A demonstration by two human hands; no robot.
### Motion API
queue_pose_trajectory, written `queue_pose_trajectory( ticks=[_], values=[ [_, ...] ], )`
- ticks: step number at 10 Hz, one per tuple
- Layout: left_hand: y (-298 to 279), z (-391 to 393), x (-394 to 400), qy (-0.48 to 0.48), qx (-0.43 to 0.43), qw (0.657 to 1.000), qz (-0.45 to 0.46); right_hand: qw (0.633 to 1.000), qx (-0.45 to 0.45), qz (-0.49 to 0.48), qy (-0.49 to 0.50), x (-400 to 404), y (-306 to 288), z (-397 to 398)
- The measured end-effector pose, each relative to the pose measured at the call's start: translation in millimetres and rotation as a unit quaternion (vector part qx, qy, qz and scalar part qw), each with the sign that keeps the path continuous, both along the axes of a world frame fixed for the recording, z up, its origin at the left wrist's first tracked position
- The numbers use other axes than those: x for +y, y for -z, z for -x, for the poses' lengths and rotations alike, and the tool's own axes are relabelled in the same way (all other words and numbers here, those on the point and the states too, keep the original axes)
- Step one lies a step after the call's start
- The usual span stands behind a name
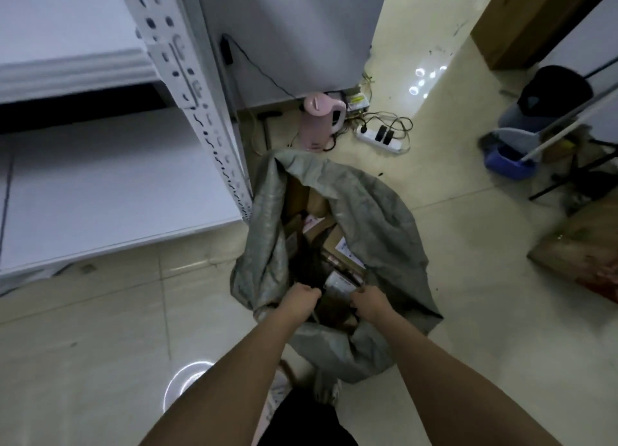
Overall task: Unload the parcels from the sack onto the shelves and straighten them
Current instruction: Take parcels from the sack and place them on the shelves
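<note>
A grey woven sack point(378, 231) lies open on the tiled floor in front of me. Inside it sit several brown cardboard parcels point(334, 241) with white labels. Both my hands reach into the near part of the sack's mouth. My left hand point(301, 300) is curled around a dark parcel point(329, 303) at its left side. My right hand point(369, 300) grips the same parcel's right side; its fingertips are hidden. White metal shelves point(110, 191) stand to the left, with bare boards.
The slotted shelf upright point(197, 111) stands right next to the sack. Behind the sack are a pink kettle point(322, 119) and a power strip point(379, 137) with cables. A blue mop bucket point(511, 159), a black stand and a cardboard box point(582, 248) are at the right.
</note>
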State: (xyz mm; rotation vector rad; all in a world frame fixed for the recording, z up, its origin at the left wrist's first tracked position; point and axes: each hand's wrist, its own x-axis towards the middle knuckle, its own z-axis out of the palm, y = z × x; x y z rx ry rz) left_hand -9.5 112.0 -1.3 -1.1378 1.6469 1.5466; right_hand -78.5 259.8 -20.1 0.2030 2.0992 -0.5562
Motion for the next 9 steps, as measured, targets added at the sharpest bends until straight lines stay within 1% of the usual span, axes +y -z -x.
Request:
queue_pose_trajectory(
  ticks=[1, 2, 3, 4, 5, 6, 7, 8, 9],
  values=[
    [62, 10, 24, 0.025, -0.024, 0.999, -0.010, 1.000, -0.011, 0.012, 0.001, -4, 61, 5],
    [129, 15, 48, 0.003, -0.040, 0.999, -0.033, 1.000, -0.012, 0.006, -0.002, 0, 127, 3],
    [206, 12, 68, -0.001, -0.055, 0.996, -0.070, 0.999, -0.018, -0.012, -0.025, 12, 177, 2],
    [246, 8, 80, 0.038, -0.057, 0.994, -0.085, 0.995, -0.036, -0.061, -0.075, 32, 210, 2],
    [265, -4, 91, 0.084, -0.094, 0.987, -0.103, 0.986, -0.072, -0.106, -0.105, 50, 224, -5],
    [274, -16, 93, 0.129, -0.121, 0.981, -0.075, 0.978, -0.091, -0.142, -0.124, 63, 230, -13],
    [279, -27, 97, 0.144, -0.148, 0.975, -0.087, 0.974, -0.100, -0.165, -0.120, 73, 238, -24],
    [283, -32, 108, 0.066, -0.177, 0.974, -0.123, 0.969, -0.117, -0.185, -0.118, 81, 250, -33],
    [289, -33, 115, 0.011, -0.193, 0.970, -0.144, 0.964, -0.155, -0.195, -0.096, 85, 263, -40]
  ],
)
